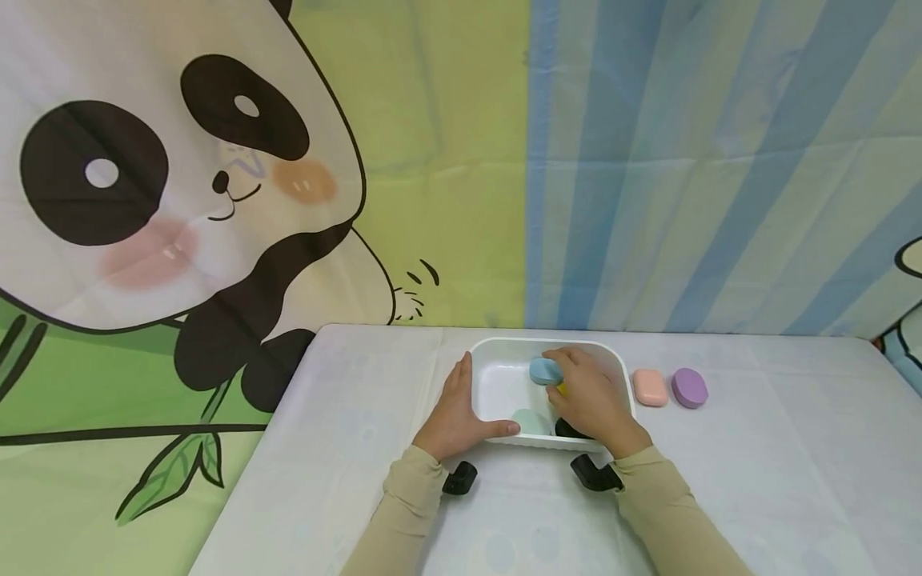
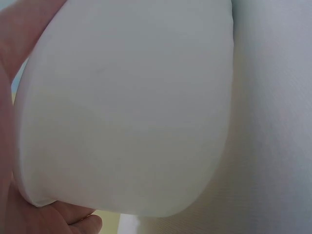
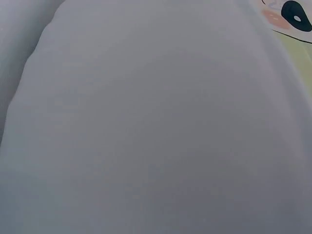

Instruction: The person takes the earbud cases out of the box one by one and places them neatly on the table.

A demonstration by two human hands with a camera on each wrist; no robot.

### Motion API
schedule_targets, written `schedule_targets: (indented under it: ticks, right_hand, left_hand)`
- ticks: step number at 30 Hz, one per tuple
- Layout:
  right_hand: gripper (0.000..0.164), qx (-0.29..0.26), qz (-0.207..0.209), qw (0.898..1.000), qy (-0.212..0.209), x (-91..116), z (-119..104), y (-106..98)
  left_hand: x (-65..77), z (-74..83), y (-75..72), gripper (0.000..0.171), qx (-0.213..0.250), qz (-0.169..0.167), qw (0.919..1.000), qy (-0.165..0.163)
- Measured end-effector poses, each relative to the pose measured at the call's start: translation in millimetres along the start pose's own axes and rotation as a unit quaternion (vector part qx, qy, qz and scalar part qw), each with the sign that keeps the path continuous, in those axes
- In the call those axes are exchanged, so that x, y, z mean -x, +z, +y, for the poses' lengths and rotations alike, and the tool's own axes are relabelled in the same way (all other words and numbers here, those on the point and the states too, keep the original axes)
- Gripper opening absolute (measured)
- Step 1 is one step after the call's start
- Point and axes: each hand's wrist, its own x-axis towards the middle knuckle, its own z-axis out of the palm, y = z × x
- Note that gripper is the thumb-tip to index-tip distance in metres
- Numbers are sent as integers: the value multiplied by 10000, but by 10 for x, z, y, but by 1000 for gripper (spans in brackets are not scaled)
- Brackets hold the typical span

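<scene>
A white tray (image 1: 497,384) stands on the table. My left hand (image 1: 461,412) holds its near left corner, fingers along the left side and thumb over the front rim. The left wrist view shows the tray's outer wall (image 2: 131,107) with fingers at its edge. Over the tray, my right hand (image 1: 592,400) pinches a light blue, soap-like bar (image 1: 545,371). Inside lie a mint-green rounded piece (image 1: 531,422), a black piece (image 1: 571,430) and a yellow piece (image 1: 561,389), the last two partly hidden by the right hand. A pale surface fills most of the right wrist view.
To the right of the tray, a pink rounded-square bar (image 1: 651,387) and a purple oval bar (image 1: 690,388) lie on the white-covered table (image 1: 778,448). Behind the table hangs a printed curtain (image 1: 446,160) with a panda. Black wrist mounts (image 1: 595,474) sit below the tray's front edge.
</scene>
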Motion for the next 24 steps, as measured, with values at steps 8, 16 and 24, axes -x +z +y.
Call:
schedule_targets:
  ticks: [8, 16, 24]
  right_hand:
    - [49, -81, -270, 9992, 288, -16, -8, 117]
    - [53, 45, -477, 9972, 579, -7, 3, 185]
    - [49, 172, -642, 9962, 563, -5, 12, 198]
  left_hand:
    - [2, -2, -5, 139, -17, 2, 10000, 12]
    - [3, -7, -5, 141, -21, 1, 10000, 13]
    - [-1, -15, -3, 140, -53, -28, 10000, 10]
